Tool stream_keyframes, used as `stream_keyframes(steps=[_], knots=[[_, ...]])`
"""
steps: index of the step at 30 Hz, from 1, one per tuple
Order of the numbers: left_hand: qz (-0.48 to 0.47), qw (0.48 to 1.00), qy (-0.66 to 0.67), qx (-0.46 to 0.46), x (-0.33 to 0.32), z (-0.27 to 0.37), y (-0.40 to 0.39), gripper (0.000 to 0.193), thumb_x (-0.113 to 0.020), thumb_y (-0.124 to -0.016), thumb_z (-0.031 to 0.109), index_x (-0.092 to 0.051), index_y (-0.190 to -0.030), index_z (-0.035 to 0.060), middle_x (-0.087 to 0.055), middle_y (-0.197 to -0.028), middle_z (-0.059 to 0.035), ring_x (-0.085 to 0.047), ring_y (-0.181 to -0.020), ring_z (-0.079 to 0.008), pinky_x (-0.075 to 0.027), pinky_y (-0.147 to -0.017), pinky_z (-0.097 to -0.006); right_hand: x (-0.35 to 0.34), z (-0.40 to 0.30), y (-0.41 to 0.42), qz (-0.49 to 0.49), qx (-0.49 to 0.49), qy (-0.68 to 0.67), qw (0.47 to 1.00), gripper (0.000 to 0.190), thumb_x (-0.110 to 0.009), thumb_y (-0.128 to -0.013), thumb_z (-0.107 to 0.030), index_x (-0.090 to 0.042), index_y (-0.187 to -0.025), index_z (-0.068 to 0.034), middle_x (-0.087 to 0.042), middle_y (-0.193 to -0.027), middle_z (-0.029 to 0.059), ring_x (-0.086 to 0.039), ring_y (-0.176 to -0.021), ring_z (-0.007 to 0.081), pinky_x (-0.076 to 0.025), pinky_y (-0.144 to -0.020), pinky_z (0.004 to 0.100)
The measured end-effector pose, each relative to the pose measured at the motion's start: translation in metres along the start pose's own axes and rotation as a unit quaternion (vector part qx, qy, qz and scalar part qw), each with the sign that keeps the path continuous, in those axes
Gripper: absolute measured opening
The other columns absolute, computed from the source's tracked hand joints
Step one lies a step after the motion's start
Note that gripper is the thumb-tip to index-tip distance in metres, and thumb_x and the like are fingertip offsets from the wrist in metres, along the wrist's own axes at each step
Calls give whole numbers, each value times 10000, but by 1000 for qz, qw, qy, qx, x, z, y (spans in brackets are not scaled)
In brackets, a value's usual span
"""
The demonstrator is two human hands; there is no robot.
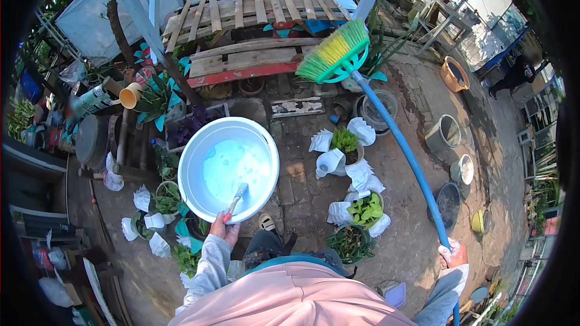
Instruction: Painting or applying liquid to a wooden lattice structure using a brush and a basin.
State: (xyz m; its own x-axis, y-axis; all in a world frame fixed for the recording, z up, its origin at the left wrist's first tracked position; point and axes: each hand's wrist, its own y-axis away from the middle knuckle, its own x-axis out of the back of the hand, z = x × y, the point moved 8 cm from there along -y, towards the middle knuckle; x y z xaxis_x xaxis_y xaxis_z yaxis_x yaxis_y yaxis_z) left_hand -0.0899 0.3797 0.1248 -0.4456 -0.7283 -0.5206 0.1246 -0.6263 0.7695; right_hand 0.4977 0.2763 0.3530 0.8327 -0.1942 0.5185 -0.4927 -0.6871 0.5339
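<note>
My left hand grips the near rim of a white plastic basin and pins a paintbrush against it. The brush has a red handle end, and its bristles lean inward over the basin. Pale bluish-white liquid with bubbles covers the basin's bottom. Far to the right, my right hand is closed around the blue handle of a broom and has whitish smears on it. The broom's head, with green and yellow bristles, points up and away from me near the wooden bench.
Potted plants with white wing-like planters line both sides of the paved ground. A slatted wooden bench stands ahead. Several buckets, including a grey one and an orange tub, sit at right. A person is at far right.
</note>
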Motion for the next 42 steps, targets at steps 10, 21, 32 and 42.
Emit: stream_keyframes(steps=[10, 21, 32, 42], knots=[[18, 1000, 10, -17, -56, 107, -56, 277, -453, -814, 156, -397, -1032, -5, -529, -918, -119, -571, -794, -224, -527, -656, -317, -202, -194, -83, -120, 172, 0, 978, 403, -553, -741, -89, -473, -1129, -13, -562, -788, 40, -466, -553, 55, -364, -468, 180], [70, 988, 92, -97, -84, 173, -113, 252, -436, -829, 189, -423, -999, 3, -540, -896, -94, -569, -774, -201, -522, -656, -300, -299, -447, -172, -106, 369, 224, 896, 413, -472, -787, -84, -410, -1190, -22, -478, -1159, 114, -434, -1086, 195, -294, -919, 272], [28, 994, 80, -62, -64, 243, -139, 305, -454, -814, 186, -395, -1037, -15, -527, -920, -131, -567, -809, -226, -528, -657, -318, -382, -541, -133, 42, 340, 401, 850, 331, -507, -794, -180, -493, -1121, -134, -569, -912, 180, -540, -839, 342, -410, -739, 368], [-20, 996, 83, -10, -42, 297, -143, 254, -481, -804, 167, -437, -993, 2, -549, -895, -102, -577, -759, -209, -528, -606, -290, -412, -561, -66, 150, 305, 479, 809, 315, -492, -795, -235, -506, -1052, -53, -582, -789, 193, -556, -761, 339, -436, -683, 435]])
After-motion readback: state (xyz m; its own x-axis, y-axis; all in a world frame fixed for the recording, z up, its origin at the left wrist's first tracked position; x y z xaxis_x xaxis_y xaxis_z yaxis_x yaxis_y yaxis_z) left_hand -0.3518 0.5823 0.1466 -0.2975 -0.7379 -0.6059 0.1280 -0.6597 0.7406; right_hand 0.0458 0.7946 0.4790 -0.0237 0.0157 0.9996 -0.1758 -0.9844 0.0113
